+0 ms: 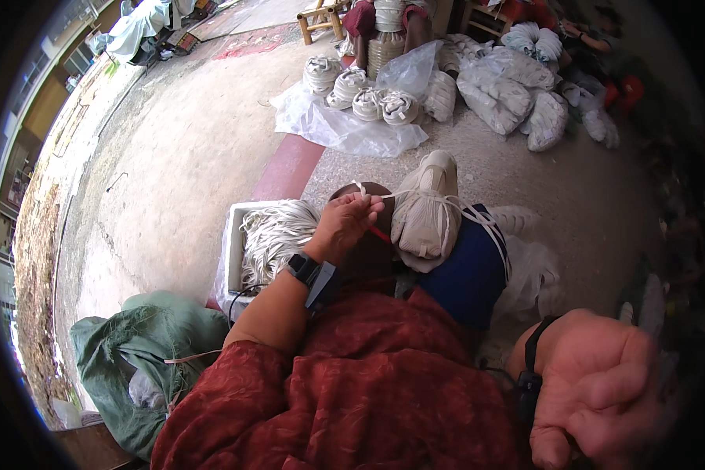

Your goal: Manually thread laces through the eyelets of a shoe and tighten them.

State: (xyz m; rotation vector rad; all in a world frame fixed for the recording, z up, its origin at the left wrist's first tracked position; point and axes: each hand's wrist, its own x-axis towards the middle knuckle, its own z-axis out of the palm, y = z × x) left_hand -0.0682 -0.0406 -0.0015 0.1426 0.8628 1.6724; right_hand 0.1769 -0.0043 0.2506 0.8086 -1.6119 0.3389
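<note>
A beige shoe (pixel 424 211) rests sole down across my raised thigh, on dark blue cloth (pixel 468 274). White lace crosses the shoe and its loose strands (pixel 489 223) hang over the cloth's right side. To the left of the shoe, my left hand (pixel 352 218) is closed in a pinch on a white shoelace (pixel 392 194) drawn out from it. My right hand (pixel 595 384) is raised close at the lower right, apart from the shoe, palm partly showing. Its fingers are blurred, and I make out nothing held there.
A white foam box (pixel 233 251) full of white laces stands left of my knee. A green sack (pixel 145 352) lies nearer. Ahead, several coiled white bundles (pixel 351 84) sit on clear plastic sheeting (pixel 309 117), beside filled plastic bags (pixel 497 94) and a seated person's legs (pixel 417 27).
</note>
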